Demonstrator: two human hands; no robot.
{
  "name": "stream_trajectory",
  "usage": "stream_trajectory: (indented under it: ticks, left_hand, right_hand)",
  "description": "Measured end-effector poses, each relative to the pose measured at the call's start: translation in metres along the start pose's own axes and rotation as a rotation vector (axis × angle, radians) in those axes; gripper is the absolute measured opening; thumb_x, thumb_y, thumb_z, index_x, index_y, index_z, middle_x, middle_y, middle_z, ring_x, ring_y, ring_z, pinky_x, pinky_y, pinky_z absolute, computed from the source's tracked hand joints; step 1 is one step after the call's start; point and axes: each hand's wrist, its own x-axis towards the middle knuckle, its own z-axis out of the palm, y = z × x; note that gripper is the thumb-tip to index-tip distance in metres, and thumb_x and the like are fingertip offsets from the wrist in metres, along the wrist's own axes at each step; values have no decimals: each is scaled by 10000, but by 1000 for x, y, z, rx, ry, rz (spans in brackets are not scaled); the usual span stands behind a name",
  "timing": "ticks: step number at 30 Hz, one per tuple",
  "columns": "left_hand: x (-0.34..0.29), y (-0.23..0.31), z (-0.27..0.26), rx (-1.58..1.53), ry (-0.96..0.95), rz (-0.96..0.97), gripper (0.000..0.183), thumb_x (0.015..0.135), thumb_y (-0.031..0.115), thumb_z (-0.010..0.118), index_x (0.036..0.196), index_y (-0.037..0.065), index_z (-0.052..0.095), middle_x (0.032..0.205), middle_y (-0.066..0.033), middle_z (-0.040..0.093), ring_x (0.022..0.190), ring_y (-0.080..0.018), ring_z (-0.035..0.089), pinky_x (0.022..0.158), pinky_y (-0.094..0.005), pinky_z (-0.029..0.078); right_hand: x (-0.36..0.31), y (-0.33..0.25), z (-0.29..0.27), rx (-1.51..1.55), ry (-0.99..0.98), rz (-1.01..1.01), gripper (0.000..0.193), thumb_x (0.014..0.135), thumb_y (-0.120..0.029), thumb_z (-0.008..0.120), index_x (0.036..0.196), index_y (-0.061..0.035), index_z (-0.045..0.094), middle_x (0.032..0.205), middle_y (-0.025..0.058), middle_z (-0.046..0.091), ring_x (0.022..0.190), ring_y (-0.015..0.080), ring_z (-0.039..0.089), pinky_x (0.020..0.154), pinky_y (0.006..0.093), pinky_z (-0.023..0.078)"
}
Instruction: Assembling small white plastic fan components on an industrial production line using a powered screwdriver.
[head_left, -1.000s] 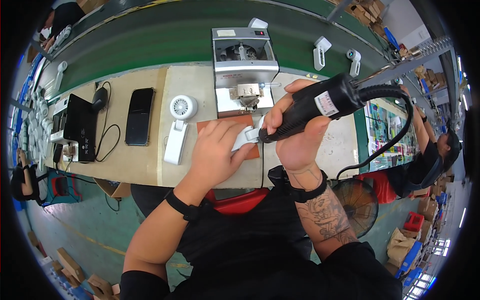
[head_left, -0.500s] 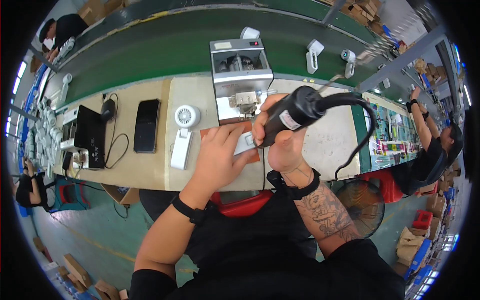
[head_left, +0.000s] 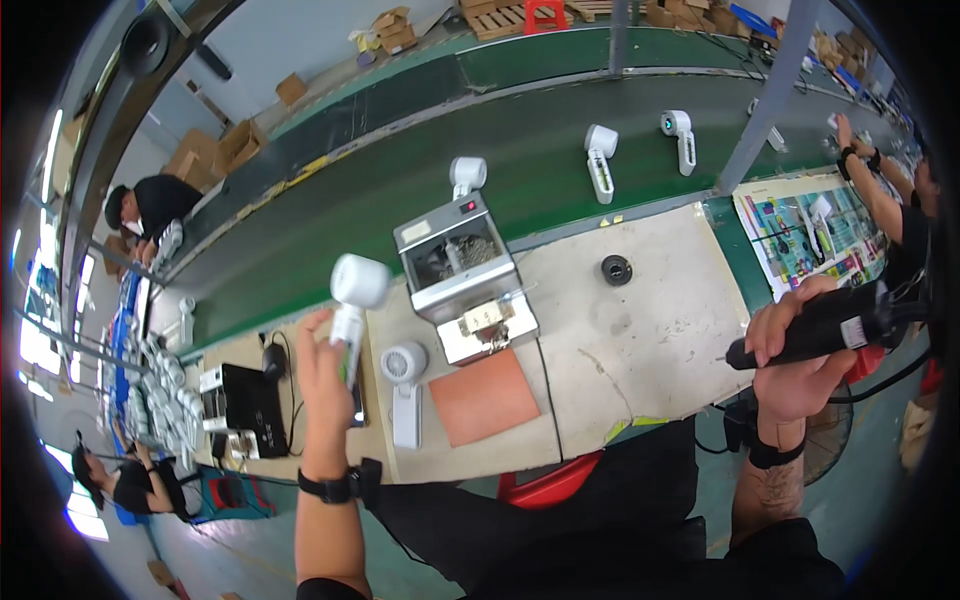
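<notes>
Raised over the left part of the bench, a white handheld fan [head_left: 360, 283] is gripped by its handle in my left hand [head_left: 325, 385]. The fan's open handle shows a bit of green inside. Off the bench's right end, my right hand [head_left: 790, 385] is wrapped round a black electric screwdriver [head_left: 815, 330], its tip pointing left. A second white handheld fan [head_left: 405, 395] lies on the bench beside a bare orange mat [head_left: 485, 398]. Behind the mat stands a grey screw feeder [head_left: 460, 265] with screws in its tray.
A dark green conveyor [head_left: 540, 150] runs behind the bench, carrying several white fans. A small black round part [head_left: 617, 270] lies on the bench. At left are a black box [head_left: 255, 400] with cables and a phone mostly hidden by my left hand. Co-workers sit on both sides.
My left hand has lifted the white fan off the orange mat and carried it left. My right hand has swung the screwdriver away to the right. The view has shifted and tilted.
</notes>
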Motion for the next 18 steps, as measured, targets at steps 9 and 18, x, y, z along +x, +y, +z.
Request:
stream_trajectory:
  ticks: [9, 18]
  left_hand:
    - [193, -87, 32, 842, 50, 337, 305, 997, 93, 596, 1301, 107, 610, 1080, -210, 640, 1059, -387, 629, 927, -454, 512]
    - [232, -4, 142, 1033, -102, 601, 351, 998, 253, 647, 1341, 180, 672, 1187, -174, 641, 1138, -359, 618, 1014, -435, 478]
  right_hand:
    - [-36, 19, -46, -282, 176, 177, 927, 783, -893, 625, 1132, -54, 441, 650, 9, 528, 567, 106, 514, 557, 239, 420]
    - [-42, 25, -68, -329, 261, 272, 961, 675, -899, 714, 1088, -54, 512, 639, 8, 576, 576, 96, 546, 550, 227, 410]
